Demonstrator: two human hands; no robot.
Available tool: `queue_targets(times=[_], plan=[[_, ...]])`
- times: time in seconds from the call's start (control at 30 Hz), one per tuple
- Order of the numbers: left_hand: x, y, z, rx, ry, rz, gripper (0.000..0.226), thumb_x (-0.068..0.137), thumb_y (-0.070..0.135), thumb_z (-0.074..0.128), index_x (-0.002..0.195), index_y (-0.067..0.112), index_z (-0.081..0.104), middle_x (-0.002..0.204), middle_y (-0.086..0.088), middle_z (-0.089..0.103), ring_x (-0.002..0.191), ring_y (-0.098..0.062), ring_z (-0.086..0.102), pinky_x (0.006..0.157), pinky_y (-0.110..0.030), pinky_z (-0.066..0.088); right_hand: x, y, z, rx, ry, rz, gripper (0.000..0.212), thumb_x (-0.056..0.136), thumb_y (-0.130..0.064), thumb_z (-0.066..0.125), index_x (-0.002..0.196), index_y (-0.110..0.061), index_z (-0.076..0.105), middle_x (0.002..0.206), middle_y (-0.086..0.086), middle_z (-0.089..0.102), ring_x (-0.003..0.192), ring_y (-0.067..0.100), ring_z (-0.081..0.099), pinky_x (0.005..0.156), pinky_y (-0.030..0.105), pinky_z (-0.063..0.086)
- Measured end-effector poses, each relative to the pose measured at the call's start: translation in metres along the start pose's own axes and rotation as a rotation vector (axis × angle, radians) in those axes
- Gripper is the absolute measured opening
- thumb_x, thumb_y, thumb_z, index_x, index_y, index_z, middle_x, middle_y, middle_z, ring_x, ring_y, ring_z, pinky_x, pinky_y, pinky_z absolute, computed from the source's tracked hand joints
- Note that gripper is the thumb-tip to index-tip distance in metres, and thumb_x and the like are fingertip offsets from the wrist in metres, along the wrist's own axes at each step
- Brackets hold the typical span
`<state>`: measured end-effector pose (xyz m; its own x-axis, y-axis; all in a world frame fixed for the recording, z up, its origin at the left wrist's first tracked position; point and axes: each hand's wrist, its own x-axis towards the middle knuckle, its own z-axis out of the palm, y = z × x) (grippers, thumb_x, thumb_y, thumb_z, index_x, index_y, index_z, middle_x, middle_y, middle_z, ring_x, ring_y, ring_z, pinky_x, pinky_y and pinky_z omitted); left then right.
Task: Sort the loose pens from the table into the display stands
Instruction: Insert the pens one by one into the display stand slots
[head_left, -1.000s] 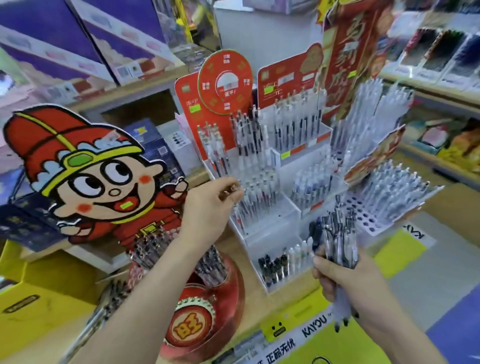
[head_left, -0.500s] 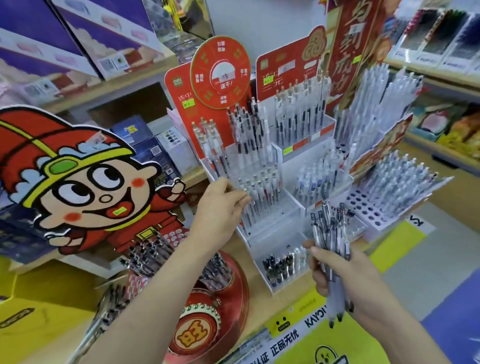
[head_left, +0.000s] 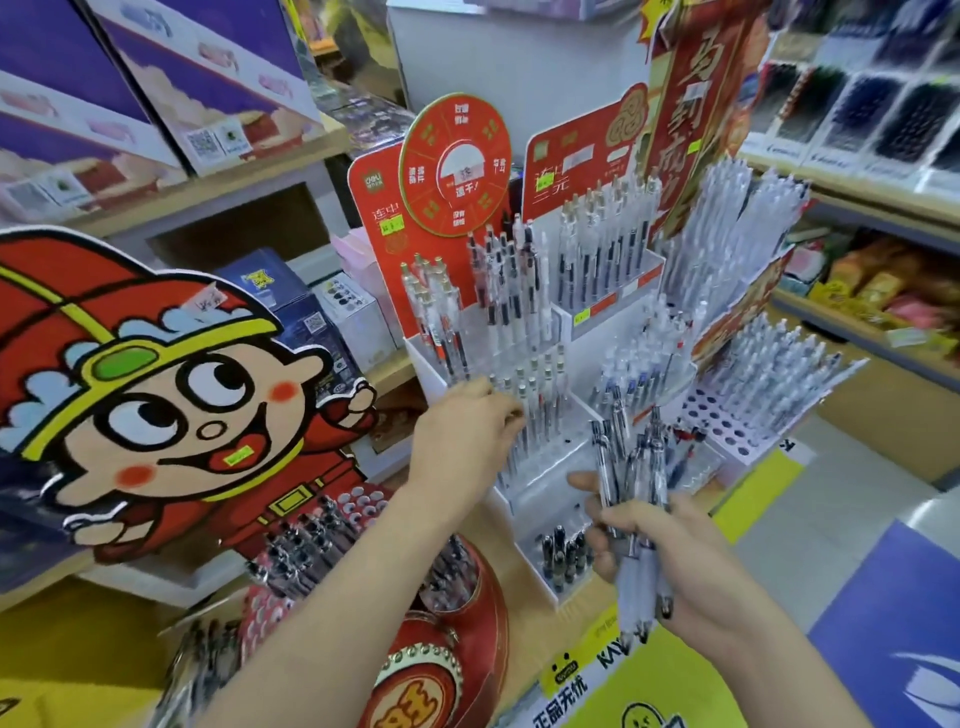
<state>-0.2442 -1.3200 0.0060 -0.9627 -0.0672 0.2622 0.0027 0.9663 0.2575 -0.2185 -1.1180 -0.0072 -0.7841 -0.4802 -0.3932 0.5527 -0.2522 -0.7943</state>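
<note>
A white tiered display stand (head_left: 613, 327) with red header cards holds rows of clear pens. My left hand (head_left: 467, 431) reaches into its middle tier, thumb and fingertips closed on a pen (head_left: 524, 415) among the standing ones. My right hand (head_left: 675, 561) grips a bundle of loose pens (head_left: 631, 467) upright in front of the stand's lower tiers, tips pointing down. To the right, a second stand (head_left: 727, 431) has a tray of round holes, partly filled with pens.
A red drum-shaped pen holder (head_left: 467, 623) sits under my left forearm. Behind it stands a large cartoon cutout (head_left: 156, 395). Boxes fill the shelves at left, and pen racks (head_left: 883, 114) line the shelves at right. A yellow mat (head_left: 675, 691) covers the table's front.
My left hand has stayed at the middle tier's pens. My right hand has brought the bundle left and nearer to the stand's front.
</note>
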Motion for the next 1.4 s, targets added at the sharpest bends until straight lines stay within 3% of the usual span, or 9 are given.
queue_targets(times=[0.1,0.2,0.27,0.37,0.57,0.77,1.0,1.23,1.4], plan=[[-0.006,-0.002,0.007,0.006,0.01,0.003,0.024,0.088,0.033,0.066,0.108,0.021,0.07,0.096,0.0,0.053,0.097,-0.021,0.053,0.071,-0.037,0.052,-0.002,-0.002,0.003,0.015,-0.023,0.0,0.034,0.082,-0.007,0.064,0.116,-0.006,0.069,0.074,0.012,0.06,0.067,0.025,0.063,0.057,0.03,0.054],[-0.011,0.0,0.001,-0.097,0.17,-0.054,0.027,0.088,0.033,0.067,0.111,0.021,0.07,0.093,0.002,0.055,0.09,-0.017,0.054,0.068,-0.028,0.045,0.001,-0.01,0.003,0.018,-0.064,0.008,0.039,0.08,-0.011,0.063,0.119,-0.007,0.065,0.077,0.017,0.064,0.073,0.032,0.069,0.058,0.033,0.056],[-0.015,0.013,-0.012,-0.311,0.215,-0.133,0.021,0.092,0.033,0.061,0.108,0.024,0.071,0.09,0.008,0.059,0.083,-0.003,0.052,0.071,-0.018,0.04,0.007,-0.018,0.003,-0.007,-0.095,0.009,0.04,0.079,-0.012,0.063,0.119,-0.005,0.063,0.08,0.018,0.067,0.072,0.034,0.07,0.057,0.033,0.056],[-0.018,0.044,-0.021,-0.679,0.039,-0.265,0.012,0.089,0.032,0.065,0.098,0.027,0.071,0.079,0.016,0.065,0.071,0.007,0.056,0.064,-0.007,0.04,0.018,-0.028,0.003,-0.064,-0.154,0.036,0.041,0.078,-0.016,0.063,0.115,0.0,0.058,0.079,0.019,0.069,0.066,0.033,0.069,0.054,0.034,0.056],[-0.016,0.063,-0.008,-1.056,0.165,-0.616,0.011,0.076,0.014,0.079,0.075,0.017,0.068,0.06,0.008,0.062,0.056,-0.008,0.054,0.053,-0.023,0.046,0.045,-0.048,-0.012,-0.22,-0.308,0.115,0.039,0.08,-0.024,0.066,0.114,-0.005,0.06,0.083,0.024,0.069,0.071,0.039,0.067,0.057,0.037,0.054],[-0.002,0.069,-0.009,-1.173,0.434,-0.686,0.009,0.083,0.006,0.068,0.087,0.014,0.07,0.067,0.005,0.067,0.061,-0.009,0.061,0.057,-0.021,0.052,0.062,-0.067,-0.04,-0.354,-0.41,0.167,0.034,0.085,-0.025,0.063,0.11,-0.003,0.055,0.082,0.022,0.066,0.057,0.032,0.06,0.048,0.032,0.046],[0.011,0.08,-0.007,-1.171,0.362,-0.673,0.026,0.08,0.034,0.062,0.091,0.013,0.072,0.081,-0.005,0.074,0.07,-0.017,0.066,0.062,-0.026,0.055,0.073,-0.082,-0.061,-0.504,-0.44,0.036,0.036,0.079,-0.028,0.065,0.101,-0.002,0.054,0.074,0.016,0.066,0.045,0.02,0.042,0.049,0.033,0.038],[0.015,0.09,0.004,-1.181,0.452,-0.712,0.014,0.092,0.008,0.054,0.095,0.013,0.067,0.083,-0.008,0.075,0.084,-0.023,0.071,0.083,-0.042,0.056,0.08,-0.079,-0.08,-0.512,-0.337,0.046,0.042,0.067,-0.031,0.076,0.092,-0.004,0.057,0.057,0.007,0.054,0.049,0.019,0.044,0.046,0.03,0.038],[0.005,0.094,-0.003,-1.085,0.578,-0.668,0.007,0.085,0.009,0.061,0.089,0.011,0.068,0.08,-0.006,0.075,0.076,-0.019,0.071,0.07,-0.032,0.058,0.083,-0.083,-0.094,-0.546,-0.307,0.014,0.043,0.07,-0.035,0.072,0.092,-0.001,0.058,0.053,0.007,0.05,0.047,0.02,0.044,0.044,0.027,0.039]])
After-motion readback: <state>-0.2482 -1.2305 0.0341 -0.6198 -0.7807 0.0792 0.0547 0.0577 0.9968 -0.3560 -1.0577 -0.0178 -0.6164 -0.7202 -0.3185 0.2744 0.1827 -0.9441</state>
